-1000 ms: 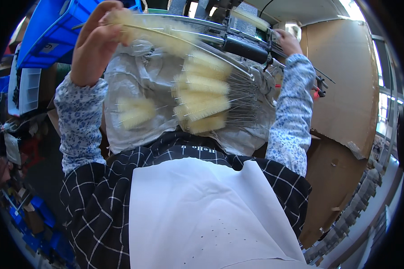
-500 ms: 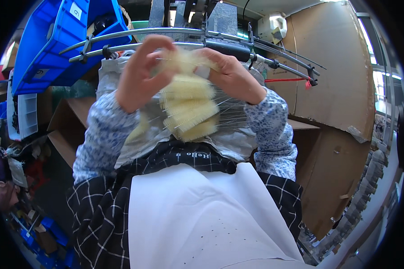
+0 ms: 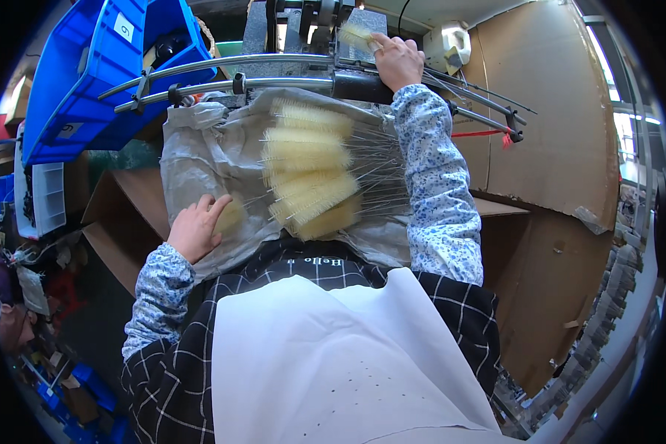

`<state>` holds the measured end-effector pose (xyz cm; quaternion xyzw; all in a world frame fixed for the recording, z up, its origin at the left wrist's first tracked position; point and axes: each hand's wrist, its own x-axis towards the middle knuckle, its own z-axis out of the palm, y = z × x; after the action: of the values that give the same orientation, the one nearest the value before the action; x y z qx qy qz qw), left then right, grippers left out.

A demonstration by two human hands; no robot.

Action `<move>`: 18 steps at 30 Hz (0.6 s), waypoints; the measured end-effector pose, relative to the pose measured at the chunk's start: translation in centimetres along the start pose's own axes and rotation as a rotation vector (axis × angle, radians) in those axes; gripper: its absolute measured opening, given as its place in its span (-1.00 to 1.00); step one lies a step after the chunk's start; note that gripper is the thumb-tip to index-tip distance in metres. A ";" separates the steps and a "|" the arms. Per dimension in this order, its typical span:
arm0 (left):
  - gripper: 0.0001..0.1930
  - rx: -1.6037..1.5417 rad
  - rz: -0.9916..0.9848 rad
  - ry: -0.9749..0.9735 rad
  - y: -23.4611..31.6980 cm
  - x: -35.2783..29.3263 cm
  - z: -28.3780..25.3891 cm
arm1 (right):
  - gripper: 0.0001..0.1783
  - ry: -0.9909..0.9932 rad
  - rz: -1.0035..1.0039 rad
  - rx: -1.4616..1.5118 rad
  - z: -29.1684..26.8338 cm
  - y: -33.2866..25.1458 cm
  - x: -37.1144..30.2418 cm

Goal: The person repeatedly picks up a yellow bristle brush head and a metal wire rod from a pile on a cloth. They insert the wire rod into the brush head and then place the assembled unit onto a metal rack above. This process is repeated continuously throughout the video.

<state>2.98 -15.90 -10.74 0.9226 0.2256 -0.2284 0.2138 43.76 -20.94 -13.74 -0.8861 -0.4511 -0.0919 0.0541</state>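
Observation:
My right hand (image 3: 398, 61) is raised at the machine, beyond the metal rails. It grips a tube brush with pale yellow bristles (image 3: 354, 34), whose head points left. At the lower left, my left hand (image 3: 198, 228) has its thumb and fingers apart beside another yellow brush (image 3: 231, 214); whether it touches the bristles is hard to tell. Between my arms, several yellow wire brushes (image 3: 308, 155) lie fanned on a grey cloth (image 3: 192, 144). Their thin wire stems (image 3: 383, 166) point right.
Two metal rails (image 3: 266, 83) with a black roller (image 3: 362, 86) cross in front of the machine (image 3: 303, 26). Blue bins (image 3: 78, 89) stand at the far left, with an open cardboard box (image 3: 129, 211) below. A large cardboard sheet (image 3: 547, 111) rises on the right.
My hands were together over the brushes, handling one. The right hand has moved up and right to the machine with a brush; the left has dropped down and left to the lone brush.

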 end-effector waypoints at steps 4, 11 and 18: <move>-0.49 -0.143 -0.032 0.049 -0.4 0.1 -1.3 | -0.64 -0.027 -0.040 0.067 0.6 0.2 0.4; -0.66 -0.492 0.211 0.393 -1.6 0.3 -5.6 | -0.52 -0.056 -0.046 0.065 1.5 0.0 2.3; -0.72 -0.783 0.116 0.642 -3.7 -2.8 -9.8 | -0.49 0.121 -0.036 0.020 2.3 2.5 1.4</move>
<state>2.04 -8.98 -2.52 0.8079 0.2972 0.1807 0.4758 46.91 -20.90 -15.74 -0.8700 -0.4638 -0.1418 0.0887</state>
